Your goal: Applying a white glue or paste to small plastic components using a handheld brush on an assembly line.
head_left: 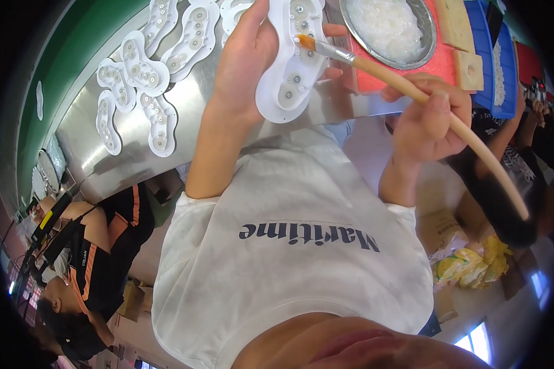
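Observation:
My left hand (245,77) is wrapped round a long white plastic housing (274,97), thumb along one side and fingertips showing at the other. Small gears or discs sit in a row in its recess. In my right hand (434,117) is a paintbrush (385,74) with a long pale wooden handle and a metal ferrule. Its orange-brown bristles reach into the recess and appear to touch a small white peg there. Beside the brush, a round metal bowl (429,52) holds a translucent whitish, jelly-like substance (385,27).
Several similar white housings (143,66) lie on the metal table (194,95) at the left. Under the bowl is a red block (366,82), with yellowish blocks (469,71) and a blue tray (505,109) farther right. Other people (120,215) sit on both sides.

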Motion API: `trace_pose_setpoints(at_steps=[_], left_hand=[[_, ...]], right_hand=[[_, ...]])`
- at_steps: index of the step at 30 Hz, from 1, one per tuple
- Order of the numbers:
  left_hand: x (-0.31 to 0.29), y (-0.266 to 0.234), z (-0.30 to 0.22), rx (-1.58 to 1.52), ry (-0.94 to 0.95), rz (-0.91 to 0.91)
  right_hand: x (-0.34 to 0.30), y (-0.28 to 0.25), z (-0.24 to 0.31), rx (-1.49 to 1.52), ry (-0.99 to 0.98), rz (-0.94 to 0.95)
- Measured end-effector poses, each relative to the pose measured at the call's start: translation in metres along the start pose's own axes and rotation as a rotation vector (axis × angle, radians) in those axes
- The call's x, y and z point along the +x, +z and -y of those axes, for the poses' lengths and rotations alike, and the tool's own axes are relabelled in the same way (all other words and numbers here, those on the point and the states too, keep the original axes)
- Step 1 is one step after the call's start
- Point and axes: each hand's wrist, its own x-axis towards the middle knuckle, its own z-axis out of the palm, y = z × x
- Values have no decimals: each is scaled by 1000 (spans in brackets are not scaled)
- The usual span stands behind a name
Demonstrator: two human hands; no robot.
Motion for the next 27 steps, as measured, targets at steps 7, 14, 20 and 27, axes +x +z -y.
trace_pose_setpoints(at_steps=[7, 14, 20, 27], left_hand=[[-13, 5, -7, -270, -59, -179], [-11, 2, 0, -181, -80, -292], [-16, 7, -7, -130, -85, -241], [-18, 1, -11, -251, -86, -203]], right_hand=[[-7, -12, 6, -6, -70, 223], [4, -7, -9, 9, -306, 226], [7, -2, -16, 203, -362, 214], [6, 2, 0, 219, -254, 290]])
